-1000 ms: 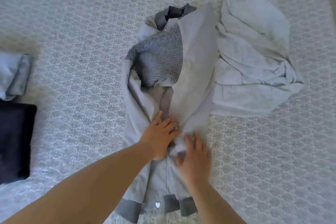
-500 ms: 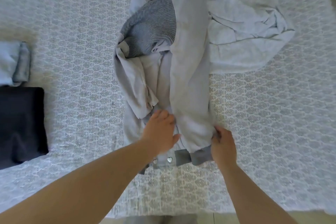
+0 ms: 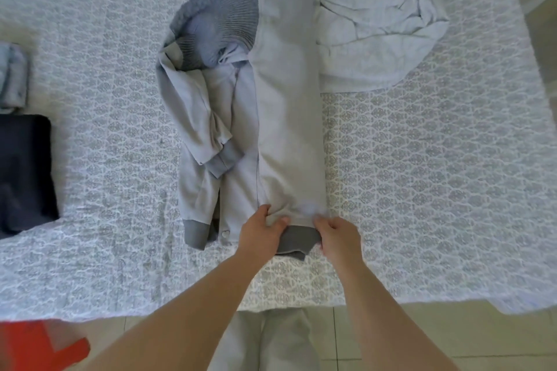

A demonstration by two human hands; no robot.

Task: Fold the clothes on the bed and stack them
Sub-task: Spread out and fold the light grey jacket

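At near edge of bed [image 3: 422, 190], grey jacket [image 3: 286, 99] hem is pinched by left hand [image 3: 262, 235] and right hand [image 3: 340, 238]; lengthwise fold judged underway, hem-to-collar fold required next.

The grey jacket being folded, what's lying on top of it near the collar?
A darker ribbed knit piece lies over the grey jacket on its upper left. The jacket's folded-over panel covers the knit's right edge, so its full shape cannot be seen.

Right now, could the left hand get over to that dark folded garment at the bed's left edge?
Probably yes: bare bedspread lies between the left hand and the dark folded garment, but that hand grips the grey jacket's hem.
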